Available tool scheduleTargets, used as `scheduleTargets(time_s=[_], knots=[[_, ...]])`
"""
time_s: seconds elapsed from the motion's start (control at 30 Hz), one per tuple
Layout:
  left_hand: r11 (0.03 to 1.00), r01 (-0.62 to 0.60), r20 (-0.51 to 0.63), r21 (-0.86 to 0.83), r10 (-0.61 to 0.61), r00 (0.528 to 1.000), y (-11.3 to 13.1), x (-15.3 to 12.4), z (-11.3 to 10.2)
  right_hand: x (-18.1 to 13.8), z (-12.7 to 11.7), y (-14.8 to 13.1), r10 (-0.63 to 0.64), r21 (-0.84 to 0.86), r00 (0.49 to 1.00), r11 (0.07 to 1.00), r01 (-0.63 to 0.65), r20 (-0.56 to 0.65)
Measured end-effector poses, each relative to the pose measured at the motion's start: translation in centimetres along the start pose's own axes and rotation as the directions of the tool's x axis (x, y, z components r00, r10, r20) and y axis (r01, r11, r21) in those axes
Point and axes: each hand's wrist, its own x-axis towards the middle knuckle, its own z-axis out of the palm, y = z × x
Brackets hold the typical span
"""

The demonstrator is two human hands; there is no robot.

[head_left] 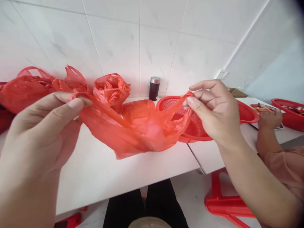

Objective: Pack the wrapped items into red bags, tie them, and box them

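A thin red plastic bag (142,133) is stretched between my two hands above the white table. My left hand (49,126) pinches one of its handles between thumb and fingers. At the other end, my right hand (211,107) grips the gathered second handle. The bag sags in the middle; whether anything lies inside cannot be made out. Behind the bag, close to my right hand, stands a red perforated plastic basket (197,129), partly covered by the bag and the hand.
Several filled red bags (111,88) line the wall at left. A dark tumbler (154,88) stands by the wall. At right, another person's hand (270,118) rests by a colourful packet near a red basin (288,112). A red stool (228,202) stands below the white table (95,177).
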Motion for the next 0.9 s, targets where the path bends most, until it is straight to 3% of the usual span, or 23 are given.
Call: scheduleTargets(time_s=[0.1, 0.27, 0.37, 0.43, 0.5, 0.6, 0.67, 0.77, 0.9], knots=[[0.999, -0.018, 0.019, 0.027, 0.017, 1.0, 1.4, 0.5, 1.3, 1.0, 0.8, -1.3, -0.123, 0.04, 0.99, 0.991, 0.126, -0.069], [0.992, 0.129, 0.053, 0.006, -0.13, 0.99, 2.0, 1.1, 1.3, 2.0, 1.6, -2.0, -0.039, 0.018, 0.972, 0.999, 0.036, 0.23], [0.974, 0.228, 0.166, 0.012, -0.226, 0.96, 1.7, 1.7, 1.1, 2.5, 2.0, -2.3, -0.038, 0.062, 0.978, 0.998, 0.026, 0.207], [0.955, 0.283, 0.32, 0.087, -0.296, 0.9, 1.4, 2.1, 0.9, 2.6, 2.6, -2.9, -0.06, 0.083, 0.96, 0.996, 0.038, 0.274], [0.918, 0.312, 0.443, 0.246, -0.393, 0.806, 1.1, 2.4, 1.1, 2.6, 3.4, -4.0, -0.102, 0.094, 0.927, 0.993, 0.073, 0.362], [0.84, 0.296, 0.547, 0.455, -0.526, 0.651, 1.0, 2.5, 2.3, 2.6, 5.0, -5.9, -0.17, 0.14, 0.886, 0.983, 0.121, 0.432], [0.818, 0.258, 0.595, 0.514, -0.557, 0.58, 1.1, 2.5, 3.4, 2.8, 6.1, -6.7, -0.214, 0.188, 0.865, 0.972, 0.142, 0.454], [0.813, 0.28, 0.582, 0.511, -0.567, 0.583, 1.3, 2.4, 4.6, 3.2, 7.4, -6.5, -0.254, 0.238, 0.849, 0.959, 0.157, 0.463], [0.801, 0.452, 0.509, 0.393, -0.599, 0.619, 1.0, 2.6, 4.7, 3.2, 7.7, -3.6, -0.148, 0.228, 0.857, 0.973, 0.037, 0.494]])
